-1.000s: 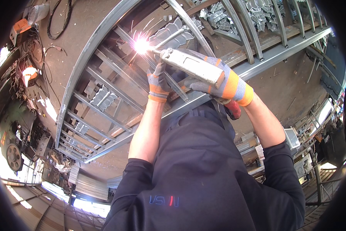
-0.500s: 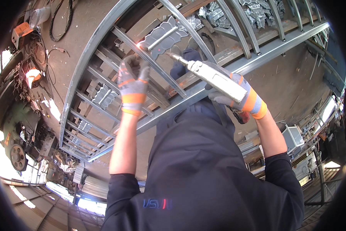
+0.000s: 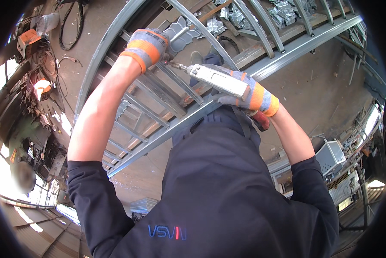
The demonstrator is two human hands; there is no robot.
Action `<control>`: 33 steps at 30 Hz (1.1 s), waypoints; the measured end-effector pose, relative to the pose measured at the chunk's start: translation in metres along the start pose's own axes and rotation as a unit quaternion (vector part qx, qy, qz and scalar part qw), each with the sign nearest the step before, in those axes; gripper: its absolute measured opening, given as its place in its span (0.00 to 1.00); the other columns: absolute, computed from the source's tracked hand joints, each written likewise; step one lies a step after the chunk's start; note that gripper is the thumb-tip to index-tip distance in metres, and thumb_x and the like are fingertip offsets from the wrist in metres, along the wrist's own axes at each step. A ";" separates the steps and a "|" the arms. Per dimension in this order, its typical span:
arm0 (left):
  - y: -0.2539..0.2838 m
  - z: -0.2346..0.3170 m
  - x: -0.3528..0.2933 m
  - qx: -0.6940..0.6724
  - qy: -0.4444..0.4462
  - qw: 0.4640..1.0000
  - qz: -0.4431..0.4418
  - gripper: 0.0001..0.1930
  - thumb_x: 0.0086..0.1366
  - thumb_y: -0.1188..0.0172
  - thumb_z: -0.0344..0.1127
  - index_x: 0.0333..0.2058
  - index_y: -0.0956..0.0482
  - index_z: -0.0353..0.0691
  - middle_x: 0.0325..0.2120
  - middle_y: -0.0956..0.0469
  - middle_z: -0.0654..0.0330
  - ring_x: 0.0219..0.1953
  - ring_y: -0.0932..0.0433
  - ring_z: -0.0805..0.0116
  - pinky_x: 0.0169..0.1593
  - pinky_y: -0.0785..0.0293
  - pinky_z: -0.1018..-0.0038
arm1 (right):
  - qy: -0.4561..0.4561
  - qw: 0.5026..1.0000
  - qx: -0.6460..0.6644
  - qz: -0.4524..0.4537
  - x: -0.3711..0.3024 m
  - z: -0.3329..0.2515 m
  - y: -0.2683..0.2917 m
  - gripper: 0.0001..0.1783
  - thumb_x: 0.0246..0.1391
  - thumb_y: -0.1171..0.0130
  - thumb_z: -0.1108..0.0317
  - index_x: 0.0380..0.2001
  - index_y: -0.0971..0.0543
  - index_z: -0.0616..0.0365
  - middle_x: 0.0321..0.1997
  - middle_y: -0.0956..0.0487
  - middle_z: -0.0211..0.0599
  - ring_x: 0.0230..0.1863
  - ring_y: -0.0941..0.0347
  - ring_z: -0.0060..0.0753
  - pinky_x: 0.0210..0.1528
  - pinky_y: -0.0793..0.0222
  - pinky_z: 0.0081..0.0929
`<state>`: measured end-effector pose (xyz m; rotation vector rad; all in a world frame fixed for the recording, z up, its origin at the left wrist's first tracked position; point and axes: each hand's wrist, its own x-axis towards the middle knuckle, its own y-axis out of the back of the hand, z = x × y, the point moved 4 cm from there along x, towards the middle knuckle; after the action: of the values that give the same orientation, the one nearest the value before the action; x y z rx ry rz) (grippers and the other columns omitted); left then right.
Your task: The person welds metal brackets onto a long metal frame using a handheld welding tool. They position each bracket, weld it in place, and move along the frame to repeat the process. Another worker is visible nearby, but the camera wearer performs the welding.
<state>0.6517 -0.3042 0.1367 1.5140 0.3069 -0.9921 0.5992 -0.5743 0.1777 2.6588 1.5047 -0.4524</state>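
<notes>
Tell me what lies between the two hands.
The welding gun, its metal nozzle pointing from the right hand toward the left hand, with metal bars beneath, in the head view.

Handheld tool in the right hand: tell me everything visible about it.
The handheld tool has a long, boxy, off-white, scuffed body and a narrow, metallic-looking nozzle with a darker tip; no glow shows there. It slants over the metal frame, tip toward the upper left, near the gloved left hand; whether the tip touches anything is unclear. The gloved right hand grips it. A red part shows below, possibly its handle.
</notes>
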 end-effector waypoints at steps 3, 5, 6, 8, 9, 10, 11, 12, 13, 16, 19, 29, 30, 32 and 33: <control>0.007 -0.002 0.001 0.018 0.001 1.000 0.001 0.21 0.60 0.25 0.52 0.41 0.10 0.41 0.35 0.12 0.49 0.41 0.11 0.47 0.46 0.15 0.59 | 0.004 1.000 0.003 -0.005 0.002 0.003 -0.001 0.40 0.58 0.27 0.70 0.73 0.29 0.62 0.69 0.20 0.46 0.67 0.22 0.44 0.70 0.29 0.37; 0.007 -0.002 0.003 0.035 -0.010 0.999 -0.005 0.22 0.59 0.24 0.53 0.41 0.10 0.40 0.35 0.12 0.50 0.41 0.11 0.48 0.46 0.15 0.59 | 0.023 0.999 -0.042 -0.019 0.001 0.004 0.001 0.38 0.58 0.28 0.70 0.72 0.27 0.60 0.71 0.22 0.48 0.68 0.23 0.48 0.71 0.29 0.39; 0.006 -0.002 0.004 0.045 -0.021 0.999 -0.002 0.22 0.59 0.24 0.53 0.41 0.10 0.40 0.35 0.12 0.50 0.41 0.11 0.48 0.46 0.15 0.59 | 0.025 0.998 -0.049 -0.024 0.001 0.006 0.001 0.38 0.58 0.28 0.70 0.72 0.27 0.59 0.71 0.22 0.48 0.68 0.23 0.49 0.71 0.30 0.39; 0.005 -0.004 0.006 0.058 -0.037 0.998 0.007 0.21 0.58 0.24 0.52 0.40 0.10 0.41 0.34 0.12 0.51 0.41 0.11 0.49 0.45 0.15 0.59 | 0.030 0.997 -0.065 -0.036 0.002 0.009 0.000 0.37 0.59 0.28 0.70 0.71 0.25 0.57 0.72 0.23 0.48 0.68 0.24 0.51 0.71 0.30 0.40; 0.004 -0.003 0.007 0.076 -0.048 0.996 0.020 0.20 0.58 0.24 0.51 0.40 0.10 0.41 0.34 0.12 0.52 0.40 0.11 0.49 0.45 0.15 0.59 | 0.033 0.998 -0.042 -0.034 0.002 0.009 0.000 0.37 0.59 0.28 0.69 0.71 0.25 0.57 0.72 0.23 0.48 0.69 0.25 0.52 0.72 0.30 0.40; 0.004 -0.003 0.009 0.094 -0.056 0.993 0.036 0.19 0.58 0.24 0.50 0.40 0.09 0.41 0.34 0.12 0.52 0.40 0.11 0.49 0.44 0.14 0.59 | 0.037 0.999 -0.020 -0.032 0.003 0.009 0.000 0.36 0.59 0.28 0.69 0.71 0.25 0.56 0.72 0.24 0.48 0.69 0.25 0.53 0.72 0.31 0.41; 0.004 -0.003 0.010 0.113 -0.065 0.990 0.052 0.18 0.58 0.24 0.49 0.40 0.09 0.42 0.34 0.12 0.53 0.40 0.11 0.50 0.44 0.14 0.60 | 0.042 0.999 0.003 -0.029 0.004 0.008 0.000 0.36 0.59 0.28 0.69 0.71 0.25 0.56 0.72 0.24 0.48 0.69 0.25 0.54 0.72 0.31 0.41; 0.003 -0.004 0.011 0.116 -0.072 0.989 0.051 0.18 0.58 0.24 0.49 0.39 0.09 0.42 0.33 0.12 0.53 0.40 0.11 0.50 0.44 0.14 0.60 | 0.032 0.999 -0.006 -0.032 0.005 0.009 0.000 0.36 0.59 0.28 0.69 0.71 0.25 0.56 0.72 0.23 0.48 0.69 0.25 0.54 0.72 0.31 0.41; 0.002 -0.004 0.013 0.119 -0.080 0.988 0.049 0.17 0.57 0.24 0.48 0.39 0.09 0.42 0.33 0.12 0.54 0.39 0.11 0.51 0.43 0.14 0.60 | 0.022 0.999 -0.015 -0.035 0.005 0.010 0.001 0.36 0.59 0.28 0.69 0.71 0.25 0.56 0.71 0.23 0.48 0.69 0.25 0.54 0.72 0.31 0.41; -0.002 -0.004 0.016 0.135 -0.079 0.987 0.034 0.13 0.59 0.27 0.43 0.39 0.09 0.42 0.33 0.12 0.54 0.39 0.11 0.51 0.42 0.14 0.60 | 0.044 0.998 -0.028 -0.041 0.007 0.008 0.002 0.36 0.60 0.28 0.69 0.71 0.25 0.56 0.70 0.22 0.46 0.69 0.25 0.53 0.72 0.31 0.41; -0.003 -0.005 0.014 0.162 -0.084 0.980 0.076 0.10 0.61 0.32 0.36 0.39 0.10 0.42 0.33 0.11 0.54 0.39 0.11 0.51 0.41 0.14 0.60 | 0.054 0.997 -0.032 -0.041 0.009 0.008 0.001 0.35 0.60 0.29 0.68 0.70 0.25 0.56 0.69 0.21 0.45 0.69 0.25 0.52 0.72 0.31 0.42; 0.000 -0.004 0.013 0.141 -0.091 0.983 0.074 0.09 0.62 0.37 0.29 0.39 0.10 0.41 0.35 0.11 0.53 0.39 0.10 0.51 0.41 0.14 0.60 | 0.081 0.994 -0.069 -0.039 0.008 0.006 0.001 0.32 0.61 0.31 0.65 0.68 0.23 0.58 0.69 0.20 0.46 0.71 0.29 0.56 0.76 0.37 0.44; 0.001 -0.004 0.012 0.137 -0.089 0.983 0.081 0.09 0.62 0.37 0.29 0.39 0.10 0.41 0.35 0.11 0.53 0.39 0.10 0.51 0.41 0.14 0.60 | 0.075 0.995 -0.060 -0.034 0.008 0.006 0.000 0.31 0.62 0.31 0.65 0.68 0.23 0.57 0.69 0.21 0.45 0.71 0.28 0.57 0.75 0.37 0.45; 0.003 -0.004 0.011 0.150 -0.092 0.981 0.083 0.09 0.62 0.37 0.29 0.38 0.10 0.41 0.35 0.11 0.53 0.39 0.10 0.50 0.41 0.14 0.60 | 0.073 0.996 -0.050 -0.015 0.006 0.005 0.000 0.30 0.62 0.32 0.65 0.67 0.22 0.56 0.70 0.22 0.45 0.69 0.28 0.58 0.75 0.36 0.45; 0.002 -0.004 0.011 0.157 -0.092 0.980 0.078 0.09 0.62 0.37 0.29 0.38 0.10 0.40 0.35 0.11 0.53 0.39 0.10 0.49 0.42 0.14 0.60 | 0.069 0.996 -0.053 -0.023 0.005 0.005 0.000 0.30 0.62 0.32 0.65 0.67 0.21 0.56 0.71 0.22 0.45 0.69 0.28 0.58 0.74 0.36 0.45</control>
<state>0.6616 -0.3054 0.1298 1.6859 -0.1039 -1.0812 0.6005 -0.5708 0.1713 2.6262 1.5819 -0.1897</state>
